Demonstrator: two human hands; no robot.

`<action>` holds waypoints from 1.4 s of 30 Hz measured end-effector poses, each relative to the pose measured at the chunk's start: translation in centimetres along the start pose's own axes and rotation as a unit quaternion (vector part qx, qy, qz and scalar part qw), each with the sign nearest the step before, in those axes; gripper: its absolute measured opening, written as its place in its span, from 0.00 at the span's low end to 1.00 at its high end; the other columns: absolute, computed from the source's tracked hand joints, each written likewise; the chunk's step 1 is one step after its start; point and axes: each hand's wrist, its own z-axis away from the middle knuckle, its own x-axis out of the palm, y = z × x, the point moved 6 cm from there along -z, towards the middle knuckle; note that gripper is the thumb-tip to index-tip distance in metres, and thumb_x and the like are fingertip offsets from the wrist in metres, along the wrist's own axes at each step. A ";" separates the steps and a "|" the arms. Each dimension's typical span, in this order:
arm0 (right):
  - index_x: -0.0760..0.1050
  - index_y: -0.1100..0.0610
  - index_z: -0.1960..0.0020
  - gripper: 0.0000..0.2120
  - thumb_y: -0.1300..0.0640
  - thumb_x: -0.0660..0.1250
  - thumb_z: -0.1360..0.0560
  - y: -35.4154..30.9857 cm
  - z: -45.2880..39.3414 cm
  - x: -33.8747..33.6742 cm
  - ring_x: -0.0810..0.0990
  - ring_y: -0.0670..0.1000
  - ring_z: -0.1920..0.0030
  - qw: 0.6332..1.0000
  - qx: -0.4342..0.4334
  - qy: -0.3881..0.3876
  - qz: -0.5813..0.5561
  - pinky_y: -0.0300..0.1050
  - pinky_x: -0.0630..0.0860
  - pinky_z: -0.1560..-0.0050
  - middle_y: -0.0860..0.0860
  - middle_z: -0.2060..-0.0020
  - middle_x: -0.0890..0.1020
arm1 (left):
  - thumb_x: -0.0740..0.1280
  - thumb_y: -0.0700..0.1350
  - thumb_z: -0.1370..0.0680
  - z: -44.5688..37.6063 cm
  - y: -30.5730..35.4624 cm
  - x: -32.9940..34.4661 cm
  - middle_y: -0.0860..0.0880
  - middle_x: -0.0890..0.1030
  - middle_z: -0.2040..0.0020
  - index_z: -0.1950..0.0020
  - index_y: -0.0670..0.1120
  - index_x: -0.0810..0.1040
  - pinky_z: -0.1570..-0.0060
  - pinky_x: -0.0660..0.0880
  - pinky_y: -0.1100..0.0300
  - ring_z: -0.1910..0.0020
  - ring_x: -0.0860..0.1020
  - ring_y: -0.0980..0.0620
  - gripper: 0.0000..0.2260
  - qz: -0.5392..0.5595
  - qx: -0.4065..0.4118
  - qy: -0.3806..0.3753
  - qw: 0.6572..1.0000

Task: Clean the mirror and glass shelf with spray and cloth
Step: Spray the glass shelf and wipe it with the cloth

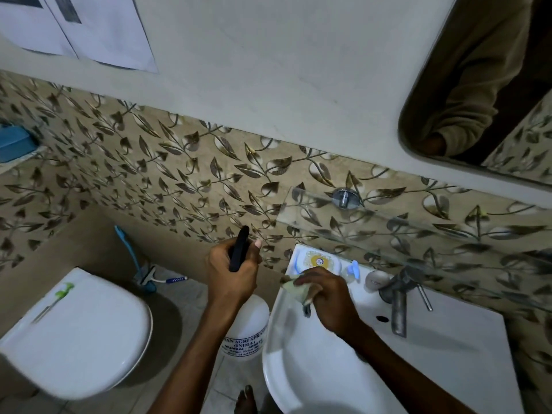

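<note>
My left hand grips the black trigger head of a white spray bottle, held upright left of the sink. Over the sink's back left rim, my right hand is closed on a pale yellow-green cloth. The clear glass shelf juts from the leaf-patterned tiles above the sink, held by a chrome bracket. At the upper right hangs the mirror, reflecting a sleeve and the tiles.
A white sink with a metal tap sits below the shelf; a soap box and small items rest on its back ledge. A white toilet stands left, with a blue brush behind it. My foot is on the floor.
</note>
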 end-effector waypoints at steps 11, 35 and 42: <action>0.81 0.58 0.46 0.14 0.50 0.64 0.22 -0.4 -6.9 1.4 0.82 0.50 0.70 0.609 0.344 0.105 -0.707 0.40 0.80 0.68 0.53 0.64 0.85 | 0.73 0.46 0.20 0.2 1.0 0.9 0.35 0.81 0.66 0.61 0.38 0.81 0.71 0.78 0.37 0.71 0.78 0.34 0.14 -0.006 0.024 -0.013 1.000; 0.82 0.65 0.42 0.27 0.44 0.56 0.18 -2.1 -5.2 -0.8 0.82 0.63 0.41 0.556 0.299 0.070 -0.772 0.63 0.74 0.35 0.64 0.42 0.82 | 0.69 0.64 0.30 0.2 2.3 4.8 0.36 0.82 0.67 0.61 0.38 0.81 0.73 0.78 0.37 0.69 0.79 0.32 0.26 -0.003 0.077 -0.056 0.995; 0.78 0.66 0.36 0.22 0.55 0.60 0.24 2.5 0.0 -6.5 0.83 0.62 0.43 0.583 0.339 0.122 -0.728 0.63 0.83 0.52 0.64 0.39 0.82 | 0.70 0.54 0.25 -0.2 2.0 5.6 0.38 0.81 0.70 0.65 0.38 0.79 0.73 0.78 0.39 0.74 0.77 0.35 0.19 -0.025 0.085 -0.045 0.995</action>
